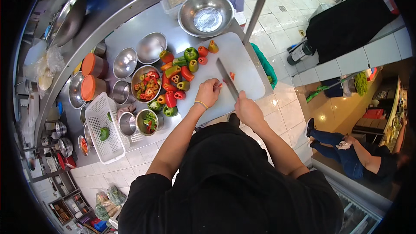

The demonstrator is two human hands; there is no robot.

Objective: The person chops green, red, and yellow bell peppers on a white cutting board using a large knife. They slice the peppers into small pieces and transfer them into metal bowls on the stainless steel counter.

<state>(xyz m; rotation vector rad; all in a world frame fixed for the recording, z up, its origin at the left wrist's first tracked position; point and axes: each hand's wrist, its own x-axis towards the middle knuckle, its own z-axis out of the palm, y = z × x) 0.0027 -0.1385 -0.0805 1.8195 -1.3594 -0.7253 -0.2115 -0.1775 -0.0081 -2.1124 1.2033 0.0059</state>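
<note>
My right hand (247,109) is closed round the handle of a kitchen knife (227,79), whose broad blade points up and left across the white cutting board (204,104). My left hand (209,93), with a yellow band at the wrist, is left of the blade, its fingers pinching a small red pepper piece (220,85). Another red piece (232,75) lies on the board just right of the blade. Cored red, green and orange bell peppers (187,73) crowd the board's left side and the steel counter. A steel bowl (146,84) holds cut pepper chunks.
A large steel bowl (205,14) stands behind the board. At left are small bowls, a steel pot (148,122) with trimmings, orange-lidded tubs (91,87) and a white perforated basket (105,130). A metal post (258,9) rises by the counter's right edge. Another person (354,156) sits far right.
</note>
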